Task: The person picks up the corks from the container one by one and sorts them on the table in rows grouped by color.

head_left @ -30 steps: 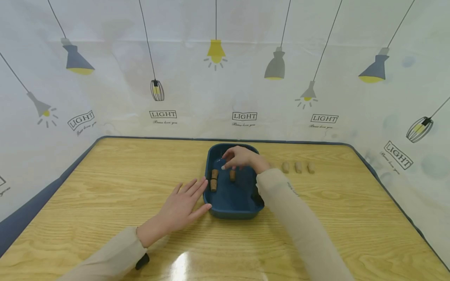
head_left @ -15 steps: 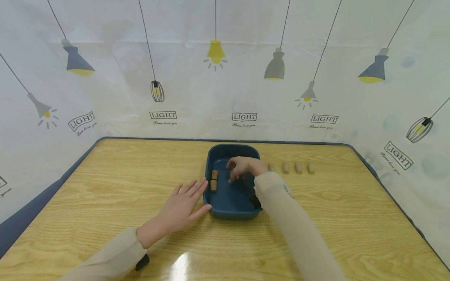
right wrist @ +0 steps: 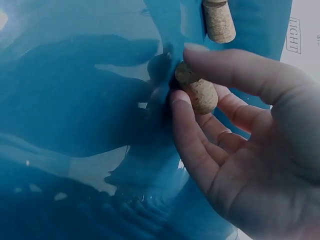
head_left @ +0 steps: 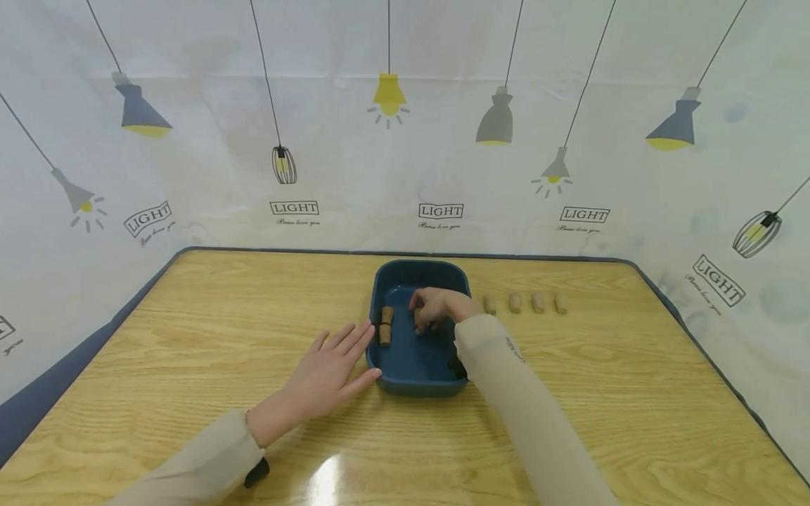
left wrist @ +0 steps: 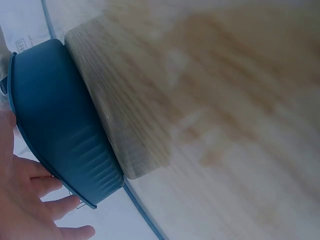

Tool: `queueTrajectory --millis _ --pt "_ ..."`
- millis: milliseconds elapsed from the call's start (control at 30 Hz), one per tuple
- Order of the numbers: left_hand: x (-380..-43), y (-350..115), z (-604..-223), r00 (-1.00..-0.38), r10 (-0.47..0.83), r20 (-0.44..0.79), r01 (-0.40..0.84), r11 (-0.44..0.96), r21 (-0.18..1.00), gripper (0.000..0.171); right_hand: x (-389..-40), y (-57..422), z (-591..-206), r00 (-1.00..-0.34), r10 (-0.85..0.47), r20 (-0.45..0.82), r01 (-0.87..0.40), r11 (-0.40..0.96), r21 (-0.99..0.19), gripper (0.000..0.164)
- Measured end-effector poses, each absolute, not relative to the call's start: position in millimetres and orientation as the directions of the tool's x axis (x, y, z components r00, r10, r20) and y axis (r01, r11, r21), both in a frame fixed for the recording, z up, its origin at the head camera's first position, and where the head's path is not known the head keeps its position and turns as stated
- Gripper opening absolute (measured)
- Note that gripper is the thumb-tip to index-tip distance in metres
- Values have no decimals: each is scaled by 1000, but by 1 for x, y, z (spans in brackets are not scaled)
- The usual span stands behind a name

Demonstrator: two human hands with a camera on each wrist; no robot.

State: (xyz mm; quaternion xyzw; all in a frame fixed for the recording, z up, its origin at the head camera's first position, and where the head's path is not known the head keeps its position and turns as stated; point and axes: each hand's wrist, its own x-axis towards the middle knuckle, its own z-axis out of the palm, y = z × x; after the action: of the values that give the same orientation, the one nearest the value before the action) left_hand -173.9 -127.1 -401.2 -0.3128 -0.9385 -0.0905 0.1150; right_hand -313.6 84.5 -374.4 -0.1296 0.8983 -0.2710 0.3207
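Observation:
A deep blue plastic bin (head_left: 414, 369) stands on the wooden table. My left hand (head_left: 328, 376) rests against its left side, fingers straight, fingertips at the rim; the left wrist view shows the fingers (left wrist: 47, 185) along the bin's edge. Inside the bin is my right hand (head_left: 436, 308). In the right wrist view its thumb and index finger pinch a small cork (right wrist: 201, 96) low over the bin floor; the head view mostly hides this cork behind the fingers. Two more corks (head_left: 385, 334) lie end to end along the bin's left wall.
On the table (head_left: 240, 302) right of the bin, several pale corks (head_left: 515, 303) stand in a row. A dark object (head_left: 457, 365) shows at the right sleeve, over the bin's near right side. A printed wall sheet (head_left: 354, 161) closes off the back.
My right hand has come down and nearer inside the bin, onto the cork that lay there. A further cork in the row shows from behind the right arm. The left hand has stayed put.

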Motion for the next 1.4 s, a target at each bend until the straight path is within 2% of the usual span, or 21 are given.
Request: queueTrajectory --millis 133,333,533,1133,1400 --pt "-174 -127 -401 -778 565 274 608 788 98 66 -315 85 -376 -772 -411 -485 -69 813 -579 34" --pt "-174 -126 -400 -780 565 269 606 789 100 66 -317 85 -376 -786 -411 -461 -78 807 -586 34" --pt "-174 -126 -400 -775 568 277 612 784 103 66 -318 84 -366 -798 -444 -408 -145 798 -584 35" --pt "-174 -126 -401 -778 566 274 610 785 111 66 -310 85 -322 -765 -556 -325 -319 765 -559 40" --pt "-174 -126 -400 -778 567 272 611 784 113 65 -304 90 -308 -772 -582 -256 -416 767 -489 37"
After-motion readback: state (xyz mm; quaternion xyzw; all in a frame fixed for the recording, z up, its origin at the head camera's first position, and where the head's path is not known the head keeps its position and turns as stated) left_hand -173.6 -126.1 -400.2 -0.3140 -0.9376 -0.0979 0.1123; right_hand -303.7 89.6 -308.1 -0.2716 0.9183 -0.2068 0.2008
